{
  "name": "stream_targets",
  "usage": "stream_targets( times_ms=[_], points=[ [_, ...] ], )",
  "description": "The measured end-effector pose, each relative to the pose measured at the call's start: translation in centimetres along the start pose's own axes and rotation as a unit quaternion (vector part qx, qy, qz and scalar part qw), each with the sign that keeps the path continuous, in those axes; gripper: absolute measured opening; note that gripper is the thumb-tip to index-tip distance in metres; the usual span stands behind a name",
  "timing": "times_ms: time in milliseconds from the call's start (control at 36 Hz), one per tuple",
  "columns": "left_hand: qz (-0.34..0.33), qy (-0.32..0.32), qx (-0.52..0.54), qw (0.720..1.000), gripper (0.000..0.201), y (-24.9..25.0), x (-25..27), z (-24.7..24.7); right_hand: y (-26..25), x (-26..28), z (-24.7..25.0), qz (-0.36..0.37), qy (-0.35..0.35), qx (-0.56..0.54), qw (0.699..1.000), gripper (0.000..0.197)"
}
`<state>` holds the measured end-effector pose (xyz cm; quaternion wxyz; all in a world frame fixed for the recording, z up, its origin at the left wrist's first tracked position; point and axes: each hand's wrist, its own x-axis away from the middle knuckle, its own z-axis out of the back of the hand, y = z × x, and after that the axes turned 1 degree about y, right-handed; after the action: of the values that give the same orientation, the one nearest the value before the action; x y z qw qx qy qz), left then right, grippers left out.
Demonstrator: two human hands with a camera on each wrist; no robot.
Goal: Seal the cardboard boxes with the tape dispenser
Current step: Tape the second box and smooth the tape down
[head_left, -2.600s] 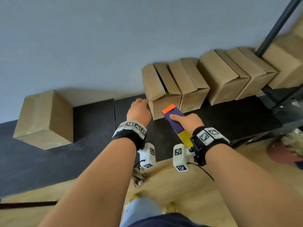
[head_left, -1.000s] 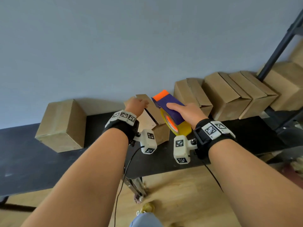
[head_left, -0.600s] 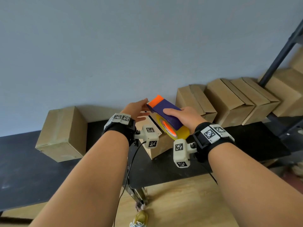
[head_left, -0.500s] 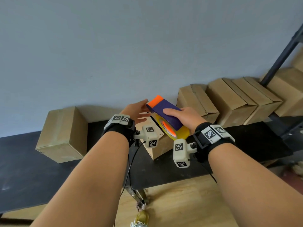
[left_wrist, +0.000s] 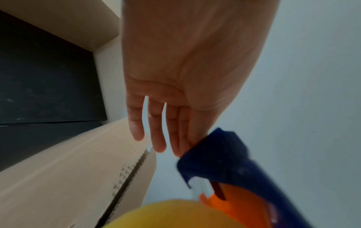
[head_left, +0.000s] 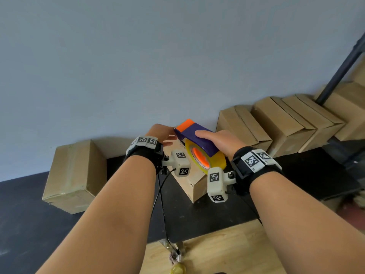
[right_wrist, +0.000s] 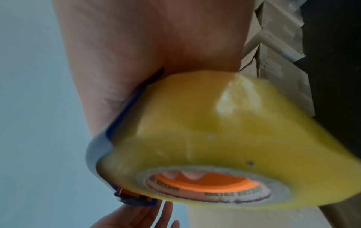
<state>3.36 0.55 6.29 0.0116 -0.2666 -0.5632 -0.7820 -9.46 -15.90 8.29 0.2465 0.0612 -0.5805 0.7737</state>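
A: How far along is the sealing judged to be?

B: It is judged to be near the start. A cardboard box (head_left: pixel 194 183) is set at the middle of the dark tabletop (head_left: pixel 199 216), and its top seam is seen open in the left wrist view, with no tape laid over it.

A: Where is the tape dispenser held?

B: The tape dispenser (head_left: pixel 197 135) is held just above that box, with the yellow tape roll (head_left: pixel 205 159) hung beneath the purple body. It is gripped by the right hand (head_left: pixel 219 141), fingers laid over the top and fingertips hooked into the orange core (these are seen in the right wrist view).

A: And the left hand?

B: The left hand (head_left: pixel 161 132) is kept with its fingers straight and slightly spread; nothing is grasped by it. The dispenser's front end is touched by its fingertips, probably so that the tape end can be found.

A: What is left?

B: The middle box is yet to be taped, and a row of boxes (head_left: pixel 276 123) is leaned against the wall at the right with seams that look unsealed. One box (head_left: pixel 75 175) is stood apart at the left (whether it is sealed cannot be told for certain).
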Motion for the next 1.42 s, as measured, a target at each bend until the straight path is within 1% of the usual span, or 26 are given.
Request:
stream_targets(
  times_ms=[83, 167, 278, 333, 389, 472, 556, 667, 778, 889, 1000, 1111, 1222, 1278, 1417],
  points=[
    [-0.01, 0.02, -0.039, 0.999, 0.011, 1.1, -0.5, 0.1, -0.3, -0.3, -0.4, -0.001, 0.008, 0.005, 1.0, 0.047],
    [-0.019, 0.07, -0.033, 0.997, 0.022, 1.7, -1.2, 0.9, -0.6, -0.5, -0.6, -0.005, 0.004, -0.01, 1.0, 0.047],
    [-0.03, 0.142, -0.045, 0.988, 0.03, 2.0, -3.0, 3.6, -0.6, -0.7, -0.3, -0.011, 0.001, -0.019, 1.0, 0.048],
    [-0.042, 0.157, -0.056, 0.985, 0.024, 2.1, -3.5, 4.7, -0.4, -0.6, -0.2, -0.015, 0.002, -0.013, 1.0, 0.05],
    [-0.073, 0.148, -0.058, 0.985, 0.015, 2.2, -3.6, 5.1, -0.3, -0.7, -0.2, -0.018, 0.01, -0.014, 1.0, 0.051],
    [-0.101, 0.143, -0.096, 0.98, 0.022, 2.1, -4.3, 5.2, -0.4, -1.0, -0.5, -0.022, 0.036, -0.007, 0.999, 0.05],
    [-0.119, 0.138, -0.113, 0.977, 0.024, 2.1, -4.8, 5.0, -0.7, -1.5, -1.0, -0.028, 0.056, 0.011, 0.998, 0.048],
    [-0.129, 0.129, -0.133, 0.974, 0.022, 1.9, -5.9, 5.1, -0.9, -2.2, -1.9, -0.052, 0.06, 0.025, 0.997, 0.047],
    [-0.13, 0.121, -0.18, 0.968, 0.016, 1.5, -7.3, 5.2, -1.1, -3.0, -2.7, -0.066, 0.064, 0.058, 0.994, 0.052],
    [-0.139, 0.109, -0.227, 0.958, 0.018, 0.9, -9.0, 5.4, -1.0, -4.0, -3.6, -0.076, 0.068, 0.082, 0.991, 0.055],
    [-0.119, 0.088, -0.251, 0.957, 0.013, 0.2, -10.6, 5.2, -1.1, -4.9, -3.9, -0.083, 0.073, 0.092, 0.99, 0.049],
    [-0.063, 0.048, -0.236, 0.969, 0.012, -0.8, -13.0, 4.7, -1.4, -5.7, -4.0, -0.094, 0.072, 0.095, 0.988, 0.049],
    [-0.016, 0.017, -0.189, 0.982, 0.023, -1.4, -14.8, 4.0, -1.7, -6.6, -4.3, -0.106, 0.07, 0.098, 0.987, 0.049],
    [-0.002, 0.012, -0.213, 0.977, 0.022, -1.6, -15.3, 3.7, -1.9, -7.0, -4.4, -0.112, 0.072, 0.101, 0.986, 0.049],
    [-0.008, 0.022, -0.28, 0.96, 0.022, -2.7, -16.4, 3.3, -2.3, -7.8, -4.7, -0.114, 0.062, 0.131, 0.983, 0.041]
  ],
)
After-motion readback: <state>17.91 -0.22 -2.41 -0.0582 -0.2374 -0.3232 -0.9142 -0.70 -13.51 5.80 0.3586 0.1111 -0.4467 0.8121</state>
